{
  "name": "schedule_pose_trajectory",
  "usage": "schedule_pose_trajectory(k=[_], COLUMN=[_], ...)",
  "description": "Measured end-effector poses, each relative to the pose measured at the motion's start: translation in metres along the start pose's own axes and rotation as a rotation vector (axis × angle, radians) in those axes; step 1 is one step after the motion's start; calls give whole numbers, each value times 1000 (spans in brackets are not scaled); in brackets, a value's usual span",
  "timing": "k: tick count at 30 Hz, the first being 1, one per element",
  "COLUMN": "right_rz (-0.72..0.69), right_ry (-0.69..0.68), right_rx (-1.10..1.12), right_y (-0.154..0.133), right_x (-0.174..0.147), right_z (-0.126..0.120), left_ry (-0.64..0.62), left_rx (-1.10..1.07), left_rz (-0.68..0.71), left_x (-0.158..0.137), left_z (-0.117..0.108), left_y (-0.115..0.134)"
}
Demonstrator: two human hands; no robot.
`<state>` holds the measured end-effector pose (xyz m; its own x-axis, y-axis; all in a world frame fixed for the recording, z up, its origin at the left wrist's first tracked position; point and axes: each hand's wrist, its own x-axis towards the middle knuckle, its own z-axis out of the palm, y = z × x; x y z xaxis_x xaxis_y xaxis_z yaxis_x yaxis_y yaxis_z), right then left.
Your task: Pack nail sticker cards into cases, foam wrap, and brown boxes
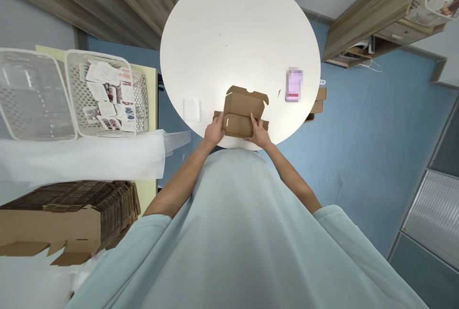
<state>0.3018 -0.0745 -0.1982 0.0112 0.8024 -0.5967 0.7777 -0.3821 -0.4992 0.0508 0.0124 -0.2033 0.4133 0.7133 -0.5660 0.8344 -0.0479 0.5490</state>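
Observation:
A brown cardboard box (244, 104), partly folded, lies at the near edge of the round white table (236, 22). Its lid stands up on the far side with the flaps spread, and side flaps stick out left and right. My left hand (214, 130) is closed on the left side of the box. At the right side, my right hand (259, 132) grips the box with the thumb over the inner face. Left of the box lies a small white packet (192, 110). To the right is a phone-like pink and purple object (294, 85), blurred out.
On the left, a yellow-topped table (152, 108) carries a white basket (71, 108) of small packets, a clear bin (32, 93), a roll of white wrap (82, 158) and stacked flat cardboard (71, 213). Folded boxes (317, 103) sit beyond the round table's right edge.

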Motion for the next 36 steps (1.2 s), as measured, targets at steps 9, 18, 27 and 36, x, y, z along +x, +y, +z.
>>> schedule_pose_trajectory(k=[9, 18, 27, 36], right_rz=[34, -51, -88, -98], right_ry=[-1, 25, 7, -21], right_rx=[-39, -46, -82, -35], right_y=[-5, -9, -6, -6], right_x=[13, 32, 43, 42], right_z=[-11, -20, -24, -24], left_ry=[-16, 129, 69, 112], left_rx=[124, 109, -136, -145], left_rz=[-35, -319, -224, -313], left_x=[0, -6, -4, 7], left_z=[-17, -29, -25, -19], left_y=[14, 0, 25, 29])
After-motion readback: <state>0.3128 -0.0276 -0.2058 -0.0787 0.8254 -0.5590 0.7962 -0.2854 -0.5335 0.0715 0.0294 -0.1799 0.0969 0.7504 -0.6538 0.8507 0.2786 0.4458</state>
